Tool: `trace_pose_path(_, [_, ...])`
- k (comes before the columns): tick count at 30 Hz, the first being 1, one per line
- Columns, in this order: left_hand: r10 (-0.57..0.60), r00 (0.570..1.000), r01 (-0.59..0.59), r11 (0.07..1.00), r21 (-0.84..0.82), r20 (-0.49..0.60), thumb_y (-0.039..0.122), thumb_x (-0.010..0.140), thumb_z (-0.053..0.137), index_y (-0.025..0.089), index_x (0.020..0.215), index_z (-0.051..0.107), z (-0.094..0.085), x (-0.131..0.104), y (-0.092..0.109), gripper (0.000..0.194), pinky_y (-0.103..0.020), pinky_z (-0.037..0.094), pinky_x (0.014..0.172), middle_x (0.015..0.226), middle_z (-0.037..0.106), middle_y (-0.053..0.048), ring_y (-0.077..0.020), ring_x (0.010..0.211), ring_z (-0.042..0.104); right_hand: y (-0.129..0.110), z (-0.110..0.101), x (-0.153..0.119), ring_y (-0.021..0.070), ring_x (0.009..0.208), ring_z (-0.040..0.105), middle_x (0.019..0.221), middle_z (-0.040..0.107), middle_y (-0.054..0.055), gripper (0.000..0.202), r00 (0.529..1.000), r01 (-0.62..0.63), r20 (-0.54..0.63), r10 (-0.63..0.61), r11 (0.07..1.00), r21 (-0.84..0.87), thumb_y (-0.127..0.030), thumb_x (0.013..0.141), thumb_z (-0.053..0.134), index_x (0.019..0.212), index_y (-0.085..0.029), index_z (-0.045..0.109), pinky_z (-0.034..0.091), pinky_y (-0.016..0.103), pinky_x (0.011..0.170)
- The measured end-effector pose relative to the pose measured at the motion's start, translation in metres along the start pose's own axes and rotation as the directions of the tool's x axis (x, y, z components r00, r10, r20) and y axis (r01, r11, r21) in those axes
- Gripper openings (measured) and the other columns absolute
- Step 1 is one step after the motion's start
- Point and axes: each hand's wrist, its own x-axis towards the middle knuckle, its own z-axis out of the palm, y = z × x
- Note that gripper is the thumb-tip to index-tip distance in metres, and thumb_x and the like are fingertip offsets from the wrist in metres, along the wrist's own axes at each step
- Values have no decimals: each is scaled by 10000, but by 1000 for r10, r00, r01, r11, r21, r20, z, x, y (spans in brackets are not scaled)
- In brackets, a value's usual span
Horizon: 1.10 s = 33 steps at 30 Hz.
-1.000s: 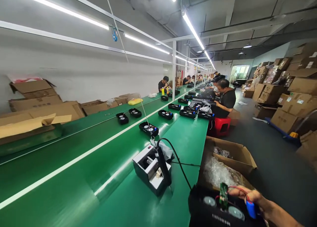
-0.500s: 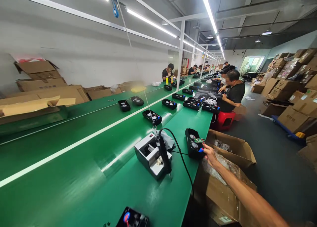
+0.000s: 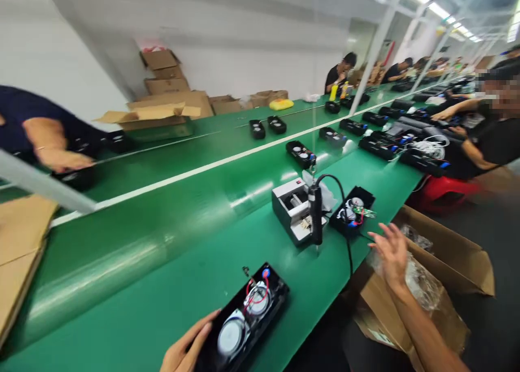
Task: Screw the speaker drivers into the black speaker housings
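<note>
**At the bench's (image 3: 134,318) near edge: left hand (image 3: 184,347) on the near housing (image 3: 246,324), right hand (image 3: 392,255) free**

Near housing sat at bottom centre of the head view, black, set diagonally, bottom end cut off by the frame. Two round drivers (image 3: 231,338) faced up inside; red wires (image 3: 265,293) looped over the upper one. Blue part (image 3: 266,273) at the far end.

Left hand had hold of its left wall, fingers partly bent, part of the grip out of frame. Right hand: fingers spread, nothing in it, out past the bench edge, above the cartons (image 3: 459,258) with clear plastic (image 3: 422,280).

Nearest thing to the right hand was a second housing (image 3: 343,227), just beside but apart. It lay at the bench edge, two drivers showing, green circuit board (image 3: 368,212) sticking out over its right side.

Left of that one: box-shaped unit (image 3: 290,220), light top, dark sides. Black screwdriver (image 3: 316,215) hung upright in front of it, cable (image 3: 347,236) curving down to the right.

More black housings lined the bench farther off. Far left, a co-worker's hand (image 3: 69,160) rested on a dark item, details blurred.
</note>
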Motion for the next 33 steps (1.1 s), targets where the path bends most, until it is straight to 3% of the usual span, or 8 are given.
trace_pose_path(2, [-42, 987, 45, 999, -13, 153, 864, 669, 783, 243, 970, 861, 3, -4, 1, 695, -466, 666, 986, 1064, 857, -80, -387, 1107, 780, -19, -6, -24, 272, 883, 770, 1336, 708, 207, 553, 987, 161, -9, -161, 987, -14, -337, 913, 789, 1433, -253, 622, 598, 361, 619])
trace_pose_path(4, [-33, 965, 36, 999, -7, 262, 893, 704, 721, 241, 1016, 876, 11, -6, 8, 739, -470, 617, 1081, 1151, 848, -97, -384, 1188, 765, -40, 2, -55, 269, 705, 731, 975, 782, 127, 234, 946, 211, 264, -188, 976, -62, -303, 953, 750, 1186, -292, 758, 600, 397, 566])
trace_pose_path(8, [41, 956, -44, 999, 4, 291, 856, 812, 649, 242, 1097, 870, 28, -8, 18, 712, -519, 582, 1122, 1217, 829, -117, -368, 1201, 768, -67, 58, -103, 231, 760, 779, 883, 821, 49, 104, 642, 406, 712, -284, 914, -1, -240, 976, 724, 957, -266, 823, 661, 367, 709])
trace_pose_path(13, [206, 968, -209, 978, 7, 141, 777, 870, 652, 277, 1099, 861, 35, -21, 3, 588, -550, 546, 1167, 1314, 797, -112, -350, 1274, 737, -72, 139, -113, 215, 783, 732, 883, 828, 54, 97, 512, 493, 840, -181, 863, -114, -297, 917, 817, 965, -215, 833, 605, 359, 723])
trace_pose_path(24, [427, 902, -426, 904, 28, -60, 580, 887, 789, 302, 1284, 775, 39, -45, 11, 485, -529, 578, 1150, 1287, 810, -69, -313, 1279, 740, -77, 205, -141, 187, 946, 735, 1061, 860, 25, 229, -213, 522, 833, -510, 662, 538, -146, 1040, 624, 1031, -255, 826, 574, 349, 842])
trace_pose_path(26, [539, 840, -538, 842, 31, -56, 506, 936, 762, 294, 1109, 831, 40, -43, 18, 282, -499, 591, 1144, 1157, 845, -49, -288, 1216, 773, -79, 197, -139, 187, 940, 742, 1096, 854, 47, 201, -129, 486, 843, -522, 709, 512, -185, 1049, 635, 1057, -246, 827, 603, 344, 854])
trace_pose_path(30, [594, 797, -590, 804, 75, -105, 454, 953, 758, 281, 1038, 839, 40, -39, 26, 209, -482, 620, 1109, 1087, 854, -45, -273, 1152, 797, -83, 162, -121, 197, 915, 785, 1022, 853, 67, 130, 365, 338, 848, -383, 904, 263, -231, 1009, 714, 1063, -229, 832, 638, 330, 870])
trace_pose_path(33, [565, 819, -558, 825, 90, -101, 499, 945, 753, 265, 1009, 841, 38, -38, 26, 257, -458, 654, 1051, 1118, 849, -69, -281, 1145, 798, -78, 124, -108, 181, 736, 765, 839, 827, 36, 102, 579, 215, 793, -190, 974, 76, -266, 970, 749, 923, -228, 832, 623, 299, 744])
